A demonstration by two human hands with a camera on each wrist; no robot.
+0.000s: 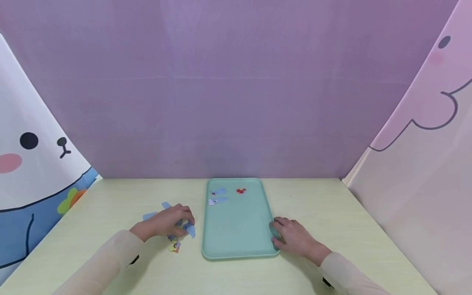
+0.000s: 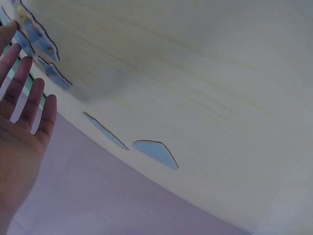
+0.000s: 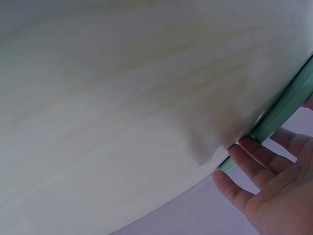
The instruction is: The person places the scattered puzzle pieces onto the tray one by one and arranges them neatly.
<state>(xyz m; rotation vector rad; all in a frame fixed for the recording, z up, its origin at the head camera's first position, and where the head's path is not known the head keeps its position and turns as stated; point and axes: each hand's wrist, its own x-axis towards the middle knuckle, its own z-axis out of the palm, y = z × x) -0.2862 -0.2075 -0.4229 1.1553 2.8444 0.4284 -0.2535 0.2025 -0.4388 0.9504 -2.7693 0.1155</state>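
Observation:
My left hand [image 1: 170, 220] bends over a loose group of flat cut-out pieces to the left of a mint-green tray [image 1: 239, 233]. Its thumb and index finger come down at a blue piece [image 1: 189, 229]; whether they pinch it is hidden. In the left wrist view the fingers look spread, with blue pieces [image 2: 54, 76] near their tips. On the right, my right hand [image 1: 295, 237] rests its fingertips against the tray's right rim, fingers fairly straight. Inside the tray, near its far end, lie a red piece [image 1: 241, 191] and two pale blue strips [image 1: 217, 200].
Below the left hand sits a yellow and purple piece [image 1: 175, 246]. Further blue pieces [image 1: 149, 215] lie behind that hand. The pale wooden table [image 1: 317, 196] ends at a purple backdrop [image 1: 254, 102], with printed cloth walls at both sides.

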